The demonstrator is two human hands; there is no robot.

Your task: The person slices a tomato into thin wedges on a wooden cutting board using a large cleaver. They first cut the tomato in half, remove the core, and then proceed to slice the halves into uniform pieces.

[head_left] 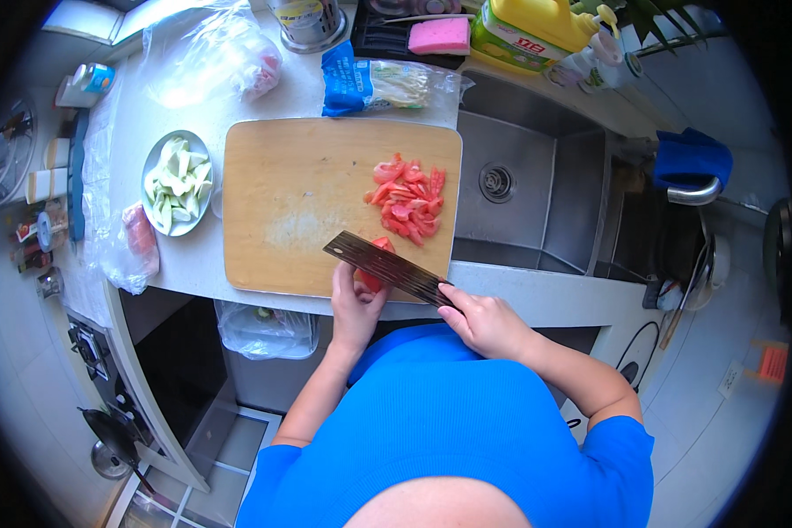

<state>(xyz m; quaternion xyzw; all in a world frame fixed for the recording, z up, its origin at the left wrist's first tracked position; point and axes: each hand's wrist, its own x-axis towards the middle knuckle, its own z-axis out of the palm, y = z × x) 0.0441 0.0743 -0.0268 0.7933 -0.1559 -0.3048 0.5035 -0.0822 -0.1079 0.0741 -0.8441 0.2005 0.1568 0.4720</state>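
Observation:
My right hand (486, 322) is wrapped round the handle of a wide, dark-bladed kitchen knife (383, 266). The blade slants over the near edge of the wooden cutting board (290, 189). Beneath it, the fingers of my left hand (356, 310) grip a piece of red tomato (370, 281), partly hidden by the blade. A heap of cut tomato slices (409, 201) lies on the board's right side. Left of the board stands a white plate (165, 227) of pale green sliced vegetable (180, 180).
Right of the board is a steel sink (515, 145). Behind it lie a packet of enoki-like mushrooms (387, 85), a clear plastic bag (211, 57), a pink sponge (439, 36) and a yellow jug (532, 31). A bagged meat-coloured item (138, 231) sits at the counter's left edge.

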